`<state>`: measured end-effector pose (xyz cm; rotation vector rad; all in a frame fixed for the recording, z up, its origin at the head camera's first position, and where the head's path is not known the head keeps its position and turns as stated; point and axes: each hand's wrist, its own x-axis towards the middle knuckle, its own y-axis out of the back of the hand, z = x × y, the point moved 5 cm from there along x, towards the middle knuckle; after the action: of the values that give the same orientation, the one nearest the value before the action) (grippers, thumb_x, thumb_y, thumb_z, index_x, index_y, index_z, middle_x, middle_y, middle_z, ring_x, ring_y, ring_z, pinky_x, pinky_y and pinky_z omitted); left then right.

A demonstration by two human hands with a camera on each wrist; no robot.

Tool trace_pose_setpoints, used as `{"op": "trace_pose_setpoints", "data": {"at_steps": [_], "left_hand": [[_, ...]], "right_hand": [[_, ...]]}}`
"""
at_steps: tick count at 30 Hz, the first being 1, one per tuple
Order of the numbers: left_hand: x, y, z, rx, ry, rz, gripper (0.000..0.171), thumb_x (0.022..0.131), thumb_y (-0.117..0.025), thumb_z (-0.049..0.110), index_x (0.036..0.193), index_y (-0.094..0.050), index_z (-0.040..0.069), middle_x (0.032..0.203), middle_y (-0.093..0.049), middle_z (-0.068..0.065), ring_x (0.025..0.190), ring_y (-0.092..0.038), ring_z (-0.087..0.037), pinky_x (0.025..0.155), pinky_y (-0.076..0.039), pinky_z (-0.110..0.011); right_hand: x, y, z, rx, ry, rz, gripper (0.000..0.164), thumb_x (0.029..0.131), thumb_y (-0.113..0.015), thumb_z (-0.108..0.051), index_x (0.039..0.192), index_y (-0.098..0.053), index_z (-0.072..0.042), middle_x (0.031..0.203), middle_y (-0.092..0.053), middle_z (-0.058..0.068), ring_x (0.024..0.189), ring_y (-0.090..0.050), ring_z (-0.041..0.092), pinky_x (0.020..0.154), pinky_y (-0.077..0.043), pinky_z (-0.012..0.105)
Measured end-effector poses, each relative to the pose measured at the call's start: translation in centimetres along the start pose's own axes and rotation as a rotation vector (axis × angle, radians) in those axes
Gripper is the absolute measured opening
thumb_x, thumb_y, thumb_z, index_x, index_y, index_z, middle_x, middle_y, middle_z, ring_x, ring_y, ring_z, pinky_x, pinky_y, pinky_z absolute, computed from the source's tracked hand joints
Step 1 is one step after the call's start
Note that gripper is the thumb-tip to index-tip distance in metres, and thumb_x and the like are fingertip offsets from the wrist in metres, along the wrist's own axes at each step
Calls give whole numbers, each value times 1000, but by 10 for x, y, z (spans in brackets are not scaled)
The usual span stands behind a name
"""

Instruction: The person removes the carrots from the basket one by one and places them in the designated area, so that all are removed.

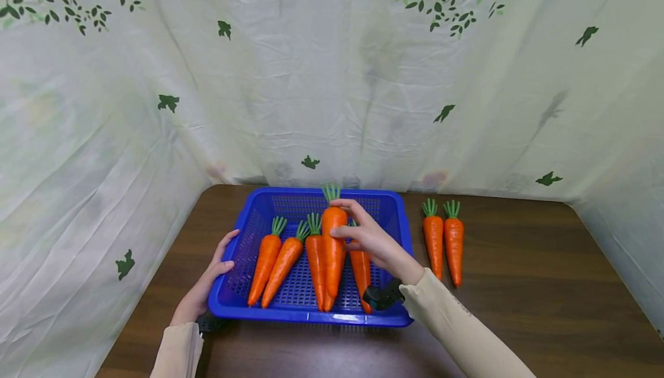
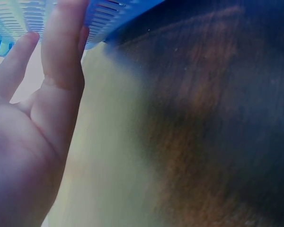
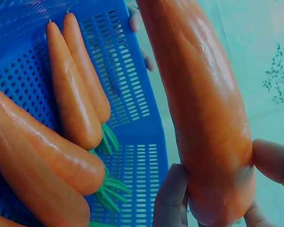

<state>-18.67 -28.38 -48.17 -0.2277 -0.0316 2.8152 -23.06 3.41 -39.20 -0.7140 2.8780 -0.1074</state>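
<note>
My right hand (image 1: 370, 239) pinches an orange carrot (image 1: 332, 263) with green stalks near its top end, thumb on one side and fingers on the other. In the right wrist view this carrot (image 3: 203, 104) looms large, raised over a blue plastic basket (image 1: 259, 312). Several more carrots lie inside the basket, one at the far left (image 1: 264, 268) and one at the right (image 1: 360, 277) partly hidden by the right hand. My left hand (image 1: 204, 283) holds the basket's left rim, thumb and fingertips against it; the left wrist view shows its fingers (image 2: 61, 56) at the slotted wall.
Two carrots, one (image 1: 433, 242) beside the other (image 1: 453, 248), lie on the brown wooden table (image 1: 539, 286) to the right of the basket. A pale curtain (image 1: 342, 95) with leaf prints hangs behind the table and at both sides.
</note>
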Motion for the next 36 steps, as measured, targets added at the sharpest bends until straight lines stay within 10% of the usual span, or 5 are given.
{"op": "trace_pose_setpoints", "data": {"at_steps": [19, 26, 36], "left_hand": [[1, 1, -1, -12, -14, -8, 61, 95, -37, 29, 149, -10, 41, 152, 4, -17, 129, -17, -52, 89, -44, -56], [17, 0, 7, -44, -528, -131, 67, 85, -32, 2, 146, -33, 29, 135, -42, 5, 119, -45, -8, 94, -38, -21], [17, -1, 8, -54, -534, -142, 67, 85, -31, 2, 146, -33, 29, 135, -42, 6, 119, -46, -8, 94, -38, -21]], "right_hand": [[-7, 12, -3, 30, 0, -19, 59, 89, -60, -6, 142, -37, -17, 142, -33, 14, 101, -58, 30, 82, -51, 44], [-8, 16, -2, 15, -5, -10, 59, 89, -61, -7, 142, -38, -17, 142, -32, 14, 102, -57, 30, 82, -51, 43], [-12, 24, -3, 9, 20, -12, 60, 90, -60, -8, 144, -36, -19, 145, -30, 11, 109, -53, 30, 86, -48, 45]]}}
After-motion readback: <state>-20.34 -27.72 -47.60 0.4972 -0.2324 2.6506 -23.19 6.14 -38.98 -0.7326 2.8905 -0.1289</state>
